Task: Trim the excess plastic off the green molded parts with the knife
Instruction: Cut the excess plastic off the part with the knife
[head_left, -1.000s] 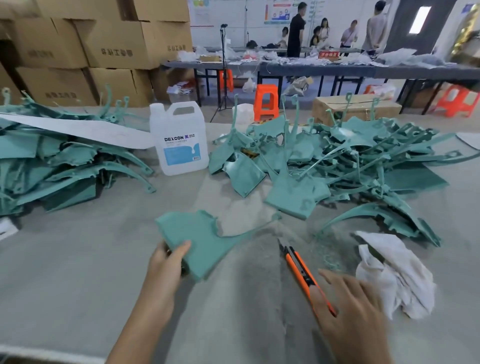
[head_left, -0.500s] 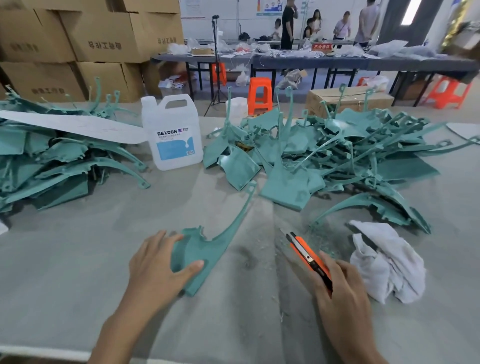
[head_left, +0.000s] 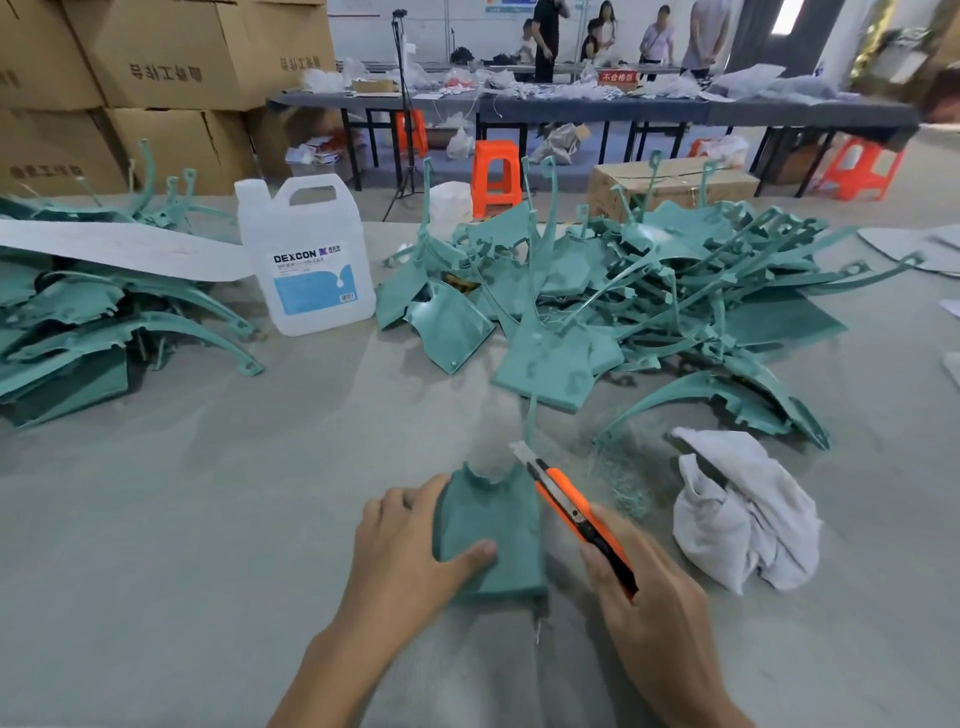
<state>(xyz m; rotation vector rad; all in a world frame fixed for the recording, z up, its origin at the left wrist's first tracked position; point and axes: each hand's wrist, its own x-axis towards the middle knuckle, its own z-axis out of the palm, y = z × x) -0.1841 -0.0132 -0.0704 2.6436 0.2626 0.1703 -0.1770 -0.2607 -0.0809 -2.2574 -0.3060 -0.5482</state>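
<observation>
A green molded part (head_left: 493, 525) lies on the grey table in front of me, its thin arm pointing away toward the pile. My left hand (head_left: 410, 551) grips its left edge, thumb on top of the flat panel. My right hand (head_left: 644, 597) holds an orange utility knife (head_left: 571, 509), whose extended blade sits at the part's upper right edge. A large heap of green molded parts (head_left: 623, 291) lies behind, and another stack of green parts (head_left: 93, 322) is at the left.
A white DEXCON jug (head_left: 306, 260) stands between the two piles. A crumpled white rag (head_left: 743, 509) lies right of the knife, with green shavings (head_left: 618, 483) beside it. Cardboard boxes (head_left: 156, 78), orange stools and people at a far table fill the background.
My left hand turned the green part so its arm points away and slid it right. My right hand brought the knife up against the part's right edge.
</observation>
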